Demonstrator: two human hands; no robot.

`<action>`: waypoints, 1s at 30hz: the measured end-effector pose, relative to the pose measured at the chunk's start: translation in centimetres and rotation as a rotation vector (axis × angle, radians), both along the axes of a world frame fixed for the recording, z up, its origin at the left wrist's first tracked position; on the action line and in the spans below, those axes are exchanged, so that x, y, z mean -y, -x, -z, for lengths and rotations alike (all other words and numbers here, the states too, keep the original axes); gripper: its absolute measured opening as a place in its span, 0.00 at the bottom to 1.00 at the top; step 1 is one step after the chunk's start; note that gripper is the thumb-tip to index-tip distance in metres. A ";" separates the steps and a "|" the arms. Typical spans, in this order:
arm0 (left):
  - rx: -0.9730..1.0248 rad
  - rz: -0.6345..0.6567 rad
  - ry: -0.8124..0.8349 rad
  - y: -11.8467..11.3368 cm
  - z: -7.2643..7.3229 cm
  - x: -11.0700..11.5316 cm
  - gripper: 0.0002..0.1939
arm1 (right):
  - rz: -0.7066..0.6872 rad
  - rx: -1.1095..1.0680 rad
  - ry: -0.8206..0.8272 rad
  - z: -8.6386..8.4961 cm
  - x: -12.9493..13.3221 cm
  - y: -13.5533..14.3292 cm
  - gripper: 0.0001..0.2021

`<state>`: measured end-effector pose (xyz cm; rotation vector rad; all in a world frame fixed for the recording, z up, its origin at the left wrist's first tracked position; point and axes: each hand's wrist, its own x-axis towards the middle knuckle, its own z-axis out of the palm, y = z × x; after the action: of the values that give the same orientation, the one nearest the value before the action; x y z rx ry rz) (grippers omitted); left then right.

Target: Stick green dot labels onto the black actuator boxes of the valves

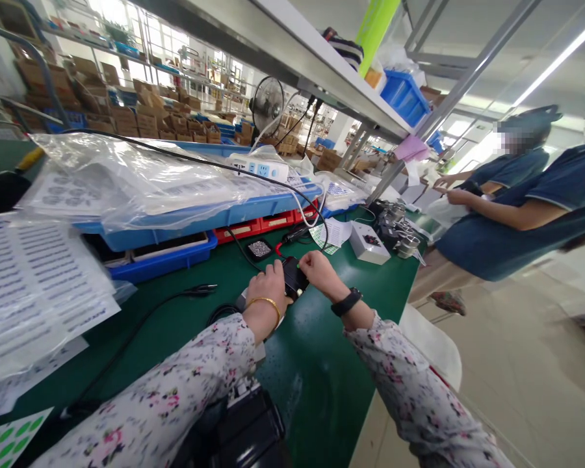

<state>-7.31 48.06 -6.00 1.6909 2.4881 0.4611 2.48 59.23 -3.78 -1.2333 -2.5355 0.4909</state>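
green table (322,364), blue trays (209,218), black device (294,278), floral sleeves (175,390)

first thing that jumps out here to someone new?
Both hands meet at the middle of the green bench: the left hand and right hand grip a small black device between them. Left of them, blue trays under clear plastic bags fill the bench; at right stand two co-workers in blue.
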 end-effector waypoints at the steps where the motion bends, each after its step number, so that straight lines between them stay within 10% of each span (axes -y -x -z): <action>1: 0.000 -0.002 -0.001 0.0 0.1 0.0 0.43 | 0.003 -0.001 0.013 0.0 0.0 0.1 0.09; 30: -0.001 0.004 0.005 0.0 0.1 -0.1 0.43 | 0.072 -0.126 -0.018 0.1 1.1 0.4 0.10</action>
<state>-7.34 48.18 -6.09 1.6937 2.4840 0.4530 2.08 58.10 -3.85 -1.2423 -2.3770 0.5117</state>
